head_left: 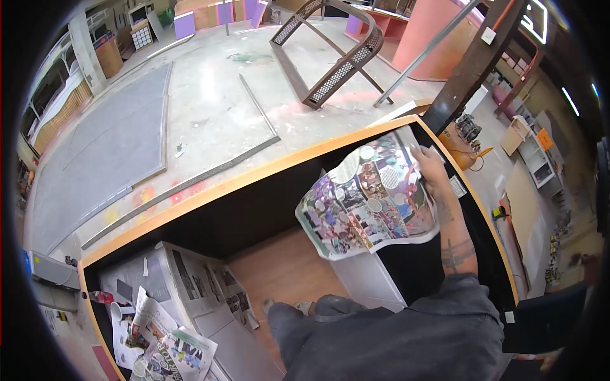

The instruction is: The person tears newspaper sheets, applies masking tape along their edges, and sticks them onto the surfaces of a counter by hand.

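Observation:
My right hand (432, 170) grips the right edge of a printed newspaper sheet (368, 197), fingers closed on the paper. The colourful sheet, full of small photos, hangs spread out over the right part of a counter with black inner walls, and its lower left edge curls. Beneath it stands a pale grey cabinet (370, 279), partly covered by the paper. My left hand does not show. More crumpled newspaper (181, 355) lies on the left worktop, and another newspaper piece (189, 274) hangs over the side of the left grey cabinet (232, 340).
A wooden rim (254, 166) runs round the counter. Beyond it, a brown metal frame (337, 70) and a grey floor panel (108, 140) lie on the concrete. A dark post (467, 70) rises at the right, near an orange compressor (459, 147). A cup (121, 310) stands at left.

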A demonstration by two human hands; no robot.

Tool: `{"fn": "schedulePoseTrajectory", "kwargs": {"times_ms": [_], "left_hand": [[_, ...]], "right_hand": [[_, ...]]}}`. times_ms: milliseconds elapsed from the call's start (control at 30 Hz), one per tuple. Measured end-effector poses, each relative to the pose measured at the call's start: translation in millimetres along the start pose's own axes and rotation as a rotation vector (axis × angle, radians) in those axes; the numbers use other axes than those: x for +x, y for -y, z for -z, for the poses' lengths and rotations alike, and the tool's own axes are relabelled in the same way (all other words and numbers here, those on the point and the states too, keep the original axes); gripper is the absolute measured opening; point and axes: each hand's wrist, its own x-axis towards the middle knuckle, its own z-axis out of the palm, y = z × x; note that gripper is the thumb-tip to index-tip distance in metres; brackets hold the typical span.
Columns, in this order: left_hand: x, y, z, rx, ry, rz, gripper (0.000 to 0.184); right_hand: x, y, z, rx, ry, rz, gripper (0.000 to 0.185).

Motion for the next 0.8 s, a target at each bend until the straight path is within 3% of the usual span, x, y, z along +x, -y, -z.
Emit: {"fn": "schedulePoseTrajectory", "kwargs": {"times_ms": [33, 133, 200, 267, 367, 400, 500, 600, 633, 700, 800], "left_hand": [[-5, -83, 2, -0.273, 0.105, 0.093, 0.046], [-33, -298, 41, -1.041, 0.651, 0.483, 0.043], [-50, -395, 75, -1.242, 0.957, 0.563, 0.041], [-65, -456, 97, -1.416, 1.177, 0.406, 0.040], [-48, -519, 81, -1.717, 0.950, -0.215, 0.065], [-49, -533, 84, -1.774, 1.215, -0.042, 0.079], [-23, -573, 67, -1.800, 0.996, -0.622, 0.117], [-43, -597, 67, -1.877, 1.123, -0.787, 0.131], [-44, -601, 73, -1.888, 1.112, -0.832, 0.131], [-44, -607, 85, -1.907, 1.086, -0.936, 0.130], [-52, -611, 97, -1.854, 1.206, -0.958, 0.124]], "right_hand": [[4, -10, 9, -0.058, 0.019, -0.166, 0.035], [-42, 2, -34, 0.121, 0.018, -0.242, 0.053], [-63, -13, -46, 0.204, 0.035, -0.323, 0.068], [-94, -23, -68, 0.311, -0.047, -0.422, 0.072], [-143, -49, -93, 0.474, -0.128, -0.548, 0.074], [-157, -71, -94, 0.535, -0.169, -0.591, 0.072], [-196, -83, -126, 0.812, -0.411, -0.706, 0.073], [-229, -77, -172, 0.931, -0.593, -0.589, 0.074], [-234, -72, -188, 0.929, -0.651, -0.575, 0.066], [-242, -86, -199, 1.341, -0.597, -0.575, 0.062], [-239, -81, -227, 1.191, -0.840, -0.509, 0.059]]}}
